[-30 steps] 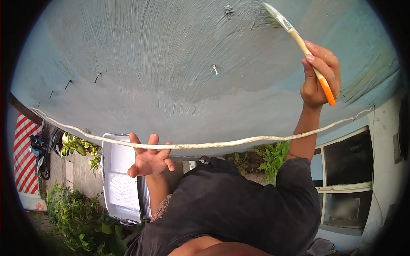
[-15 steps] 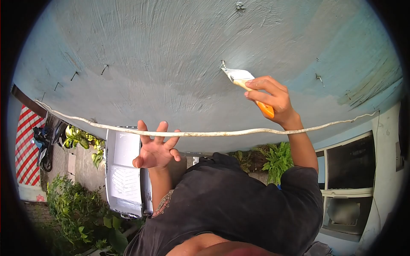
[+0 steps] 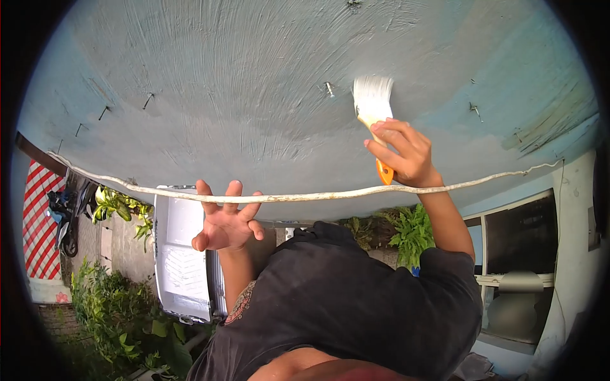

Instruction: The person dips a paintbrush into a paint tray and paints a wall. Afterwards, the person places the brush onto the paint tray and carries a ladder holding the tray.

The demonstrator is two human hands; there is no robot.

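Note:
My right hand (image 3: 406,152) grips a paintbrush (image 3: 385,170) by its orange-tipped handle. The brush's white, paint-loaded bristles (image 3: 373,92) fan out against the grey-blue wall (image 3: 254,95). Just left of the bristles a nail (image 3: 329,89) sticks out of the wall, smeared with white. My left hand (image 3: 227,219) is empty, its fingers spread and its palm in view, behind the whitish cable (image 3: 305,197) that runs across the wall. Beyond that hand sits a white paint tray (image 3: 184,273) with white paint on its ribbed slope.
More nails (image 3: 148,100) jut from the wall at left, and another (image 3: 476,113) at right. Green plants (image 3: 105,305) grow at the lower left, a fern (image 3: 412,235) at centre right. A window (image 3: 521,235) stands at right; a red-and-white striped panel (image 3: 44,222) at far left.
The brush has moved right, away from the nail, and turned from slanting left to bristles up, now spread on the wall. My left hand has barely shifted.

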